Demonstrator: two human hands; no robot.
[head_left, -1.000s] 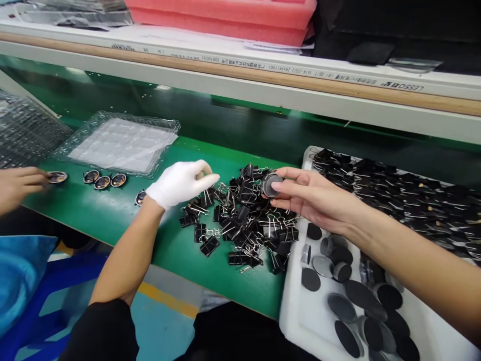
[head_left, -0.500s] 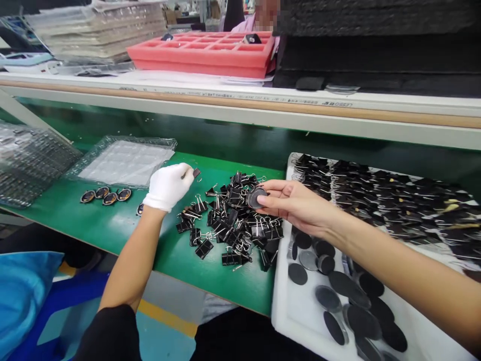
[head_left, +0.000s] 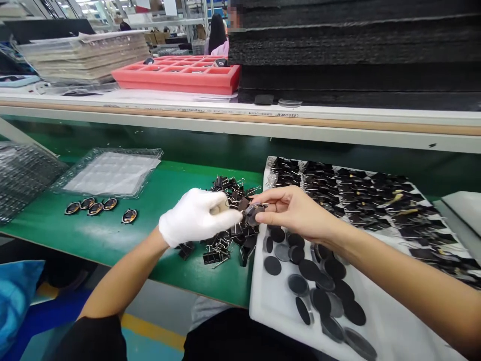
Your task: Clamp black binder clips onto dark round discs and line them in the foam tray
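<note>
My left hand (head_left: pixel 201 215), in a white glove, is closed in a pinch on a black binder clip (head_left: pixel 243 203); its wire handles lie between the fingers. My bare right hand (head_left: pixel 296 210) grips a round dark disc (head_left: pixel 254 214) between thumb and fingers. The clip is right by the disc's edge; whether it bites on it I cannot tell. Beneath both hands spreads a loose pile of binder clips (head_left: pixel 216 256) on the green table, partly hidden by the glove. Several loose dark discs (head_left: pixel 321 301) lie on a white foam tray (head_left: pixel 259 301) under my right forearm.
Rows of clipped pieces (head_left: pixel 353 195) fill the tray's far part. Several round dark-and-gold pieces (head_left: pixel 129 216) lie at left, near a clear plastic tray (head_left: pixel 112 173) and stacked trays (head_left: pixel 26 175). A shelf edge (head_left: pixel 240 123) crosses above, carrying a red foam tray (head_left: pixel 176 82) and black sheets (head_left: pixel 356 55).
My left hand has come rightward with the clip and now meets the disc in my right hand. The view has turned right, and a round piece earlier mostly behind the glove shows fully.
</note>
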